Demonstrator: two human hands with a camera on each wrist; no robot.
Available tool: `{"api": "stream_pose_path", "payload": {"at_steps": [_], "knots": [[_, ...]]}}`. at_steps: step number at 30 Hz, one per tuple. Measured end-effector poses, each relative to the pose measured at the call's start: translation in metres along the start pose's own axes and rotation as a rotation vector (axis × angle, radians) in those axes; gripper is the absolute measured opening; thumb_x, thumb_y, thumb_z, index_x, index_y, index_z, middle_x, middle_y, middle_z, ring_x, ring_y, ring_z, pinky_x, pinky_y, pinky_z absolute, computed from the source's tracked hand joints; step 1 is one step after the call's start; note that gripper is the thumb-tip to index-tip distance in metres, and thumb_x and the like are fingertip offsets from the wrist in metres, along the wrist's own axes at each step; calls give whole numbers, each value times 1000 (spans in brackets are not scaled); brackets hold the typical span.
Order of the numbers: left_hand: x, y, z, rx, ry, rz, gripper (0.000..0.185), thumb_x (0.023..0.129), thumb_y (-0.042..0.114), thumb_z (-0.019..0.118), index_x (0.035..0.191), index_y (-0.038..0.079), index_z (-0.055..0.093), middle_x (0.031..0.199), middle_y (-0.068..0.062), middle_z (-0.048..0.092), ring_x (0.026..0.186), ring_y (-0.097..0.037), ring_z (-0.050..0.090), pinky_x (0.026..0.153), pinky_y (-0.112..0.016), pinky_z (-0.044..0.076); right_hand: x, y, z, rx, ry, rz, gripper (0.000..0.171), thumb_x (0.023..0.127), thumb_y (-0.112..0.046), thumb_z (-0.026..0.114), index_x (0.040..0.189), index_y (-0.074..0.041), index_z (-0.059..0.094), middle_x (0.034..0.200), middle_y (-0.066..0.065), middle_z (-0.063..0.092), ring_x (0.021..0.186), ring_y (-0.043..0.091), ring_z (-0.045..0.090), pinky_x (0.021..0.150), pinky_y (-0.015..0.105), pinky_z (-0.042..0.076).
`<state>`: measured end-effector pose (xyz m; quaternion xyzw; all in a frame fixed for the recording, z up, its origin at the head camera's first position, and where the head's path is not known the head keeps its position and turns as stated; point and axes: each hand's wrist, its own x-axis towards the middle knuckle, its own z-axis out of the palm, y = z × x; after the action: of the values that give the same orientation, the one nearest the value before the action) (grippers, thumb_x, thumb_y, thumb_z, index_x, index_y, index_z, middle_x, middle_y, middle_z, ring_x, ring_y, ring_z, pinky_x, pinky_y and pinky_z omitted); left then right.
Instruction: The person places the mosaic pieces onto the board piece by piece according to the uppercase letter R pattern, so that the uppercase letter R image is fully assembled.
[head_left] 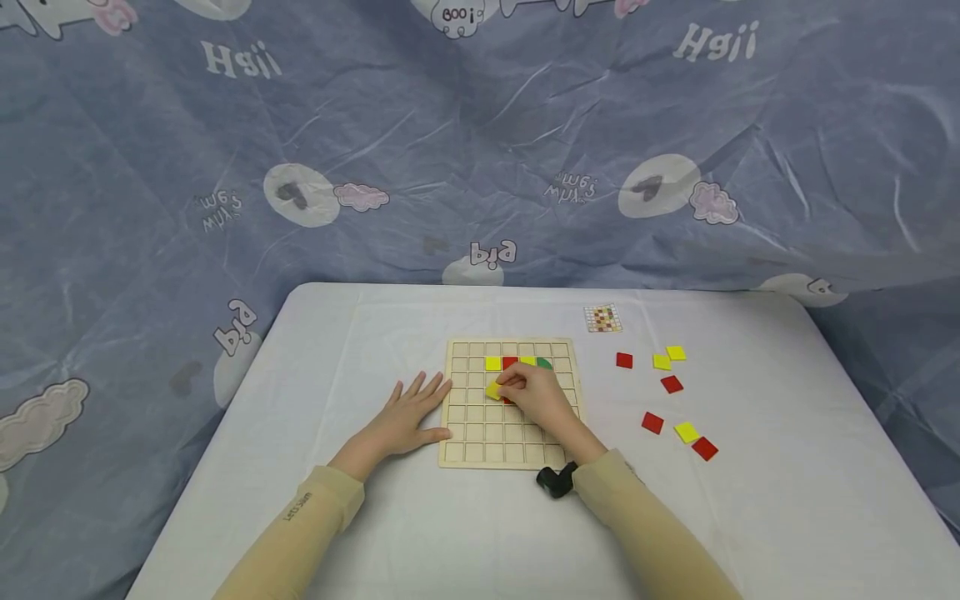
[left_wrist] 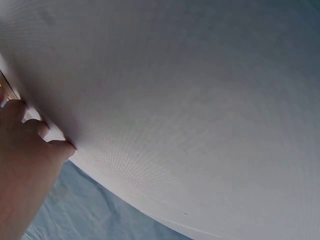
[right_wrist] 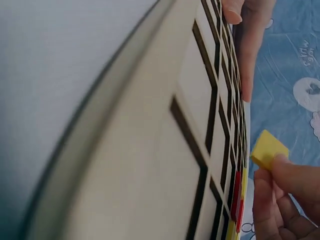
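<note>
Board: one pale wooden grid board
Right hand: pinches one yellow square tile over it
Left hand: fingers spread, at its left edge
Loose, rightward: four red squares, three yellow squares

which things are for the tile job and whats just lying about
Tile job:
wooden grid board
yellow tile in right hand
loose red tiles
loose yellow tiles
likely the small pattern card

Probably background:
white tablecloth
printed blue cloth
black object, purpose unclear
</note>
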<state>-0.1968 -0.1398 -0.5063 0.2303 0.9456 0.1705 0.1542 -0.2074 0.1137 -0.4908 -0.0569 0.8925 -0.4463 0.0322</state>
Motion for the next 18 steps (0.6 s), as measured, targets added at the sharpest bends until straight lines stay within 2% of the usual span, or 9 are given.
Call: {"api": "stream_pose_path", "payload": {"at_steps": [6,11,18], "knots": [[1,-2,1,1,-11,-14,87,90,59,59,159,24,18,166,-1,12,154,-31,3,123,-59,2,3,-6,7,-141,-32,-52,6,87,-7,74,91,-11,75,89,2,73,75,10,63,69,25,54],[1,-3,2,-3,-6,-6,87,90,59,60,159,24,19,166,-2,13,154,-31,3,123,-59,2,3,-7,6,-179,-42,-46,7,88,-6,72,92,-11,76,95,4,71,79,13,62,71,28,54],[0,-3,1,-6,3,11,86,91,57,60,159,22,21,166,-3,15,154,-33,5,122,-60,2,3,-5,6,-275,-79,-89,15,87,-5,73,101,-8,79,99,6,67,91,20,62,78,31,54]]}}
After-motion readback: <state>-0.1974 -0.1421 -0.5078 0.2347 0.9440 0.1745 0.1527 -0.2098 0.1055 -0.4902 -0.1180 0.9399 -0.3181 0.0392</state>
